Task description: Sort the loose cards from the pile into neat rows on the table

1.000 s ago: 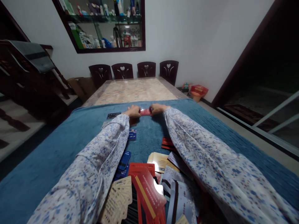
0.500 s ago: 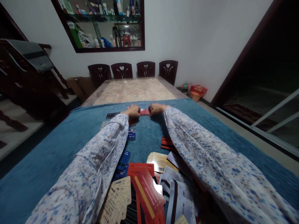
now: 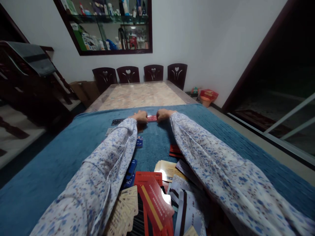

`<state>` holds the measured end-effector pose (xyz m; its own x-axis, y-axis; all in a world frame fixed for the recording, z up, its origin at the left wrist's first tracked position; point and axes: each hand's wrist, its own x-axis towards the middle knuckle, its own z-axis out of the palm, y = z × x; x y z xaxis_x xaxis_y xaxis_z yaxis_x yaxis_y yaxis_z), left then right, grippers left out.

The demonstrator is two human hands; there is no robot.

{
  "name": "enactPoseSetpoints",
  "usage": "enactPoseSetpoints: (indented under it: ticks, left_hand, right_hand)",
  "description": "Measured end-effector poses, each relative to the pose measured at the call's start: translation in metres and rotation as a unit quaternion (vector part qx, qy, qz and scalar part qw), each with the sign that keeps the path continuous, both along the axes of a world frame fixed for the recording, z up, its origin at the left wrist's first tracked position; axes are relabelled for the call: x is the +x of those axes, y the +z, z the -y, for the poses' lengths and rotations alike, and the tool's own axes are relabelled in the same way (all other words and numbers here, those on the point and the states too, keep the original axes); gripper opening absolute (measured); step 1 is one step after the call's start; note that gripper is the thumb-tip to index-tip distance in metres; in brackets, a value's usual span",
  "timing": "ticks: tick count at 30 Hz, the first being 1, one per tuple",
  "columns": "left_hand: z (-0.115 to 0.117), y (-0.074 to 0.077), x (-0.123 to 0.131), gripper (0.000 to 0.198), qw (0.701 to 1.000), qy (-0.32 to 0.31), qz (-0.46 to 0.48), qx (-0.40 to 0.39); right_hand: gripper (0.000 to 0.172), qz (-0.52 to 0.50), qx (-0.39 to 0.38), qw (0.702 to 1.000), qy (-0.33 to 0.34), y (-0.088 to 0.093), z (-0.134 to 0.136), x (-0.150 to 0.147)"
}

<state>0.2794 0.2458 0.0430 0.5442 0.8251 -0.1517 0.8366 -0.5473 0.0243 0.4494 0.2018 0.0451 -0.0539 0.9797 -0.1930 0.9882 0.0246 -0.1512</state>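
Note:
Near the far edge of the blue cloth, a red card [image 3: 152, 118] lies between my two hands. The curled fingers of my left hand [image 3: 141, 116] grip its left end, and my right hand [image 3: 163, 114], also closed, is at its right end. Left of my left hand is a dark card [image 3: 117, 122]. A blue card [image 3: 139, 142] shows beside my left sleeve, partly covered by it. Beside my right sleeve lies a red card with a black stripe [image 3: 174, 151].
Close to me are piles of cards: red ones [image 3: 155, 203], silver ones [image 3: 190, 209], cream ones [image 3: 123, 209], yellow ones [image 3: 166, 168] and blue ones [image 3: 131, 170]. Beneath them spreads the blue cloth [image 3: 81, 141]. Several chairs [image 3: 154, 72] stand at the table's far end.
My right hand has shifted slightly left, and the fingers of both hands are curled more tightly at the red card's ends. The card piles have not moved.

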Motion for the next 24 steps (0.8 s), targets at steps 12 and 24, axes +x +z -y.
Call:
enactPoseSetpoints:
  ticks: [12,24]
  left_hand:
    - [0.001,-0.005,0.002,0.026,1.0,-0.015,0.011,0.024]
    - [0.011,-0.001,-0.002,0.046,0.998,-0.018,-0.021,0.049]
  right_hand:
    - [0.044,0.016,0.002,1.0,0.007,-0.001,0.002,0.0]
    - [0.052,-0.006,0.02,1.0,0.005,-0.008,0.001,0.009]
